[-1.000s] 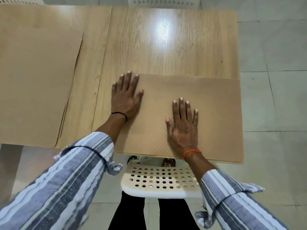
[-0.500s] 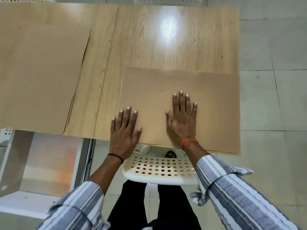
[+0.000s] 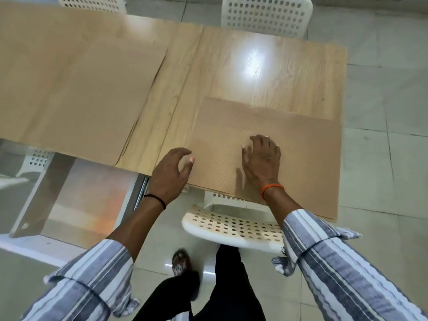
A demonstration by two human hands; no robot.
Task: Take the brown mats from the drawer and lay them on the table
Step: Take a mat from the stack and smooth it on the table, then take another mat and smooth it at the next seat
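A brown textured mat (image 3: 298, 163) lies flat on the right half of the wooden table (image 3: 254, 72), its near edge overhanging the table's front. My right hand (image 3: 262, 158) sits over its near middle with bent fingers, fingertips about touching the mat. At the mat's left edge, over the table's front, my left hand (image 3: 170, 174) hovers with loosely curled fingers, holding nothing. A stack of brown mats (image 3: 81, 100) covers the left half of the table.
An open drawer (image 3: 69, 193) shows below the table's front at the left. A white perforated chair (image 3: 231, 228) stands under the table in front of my legs. Two more white chairs (image 3: 266, 15) stand at the far side. Tiled floor lies to the right.
Both hands have drawn back toward the table's front edge and gone from flat on the mat to loosely curled. The left hand has come off the mat. The view has pulled back.
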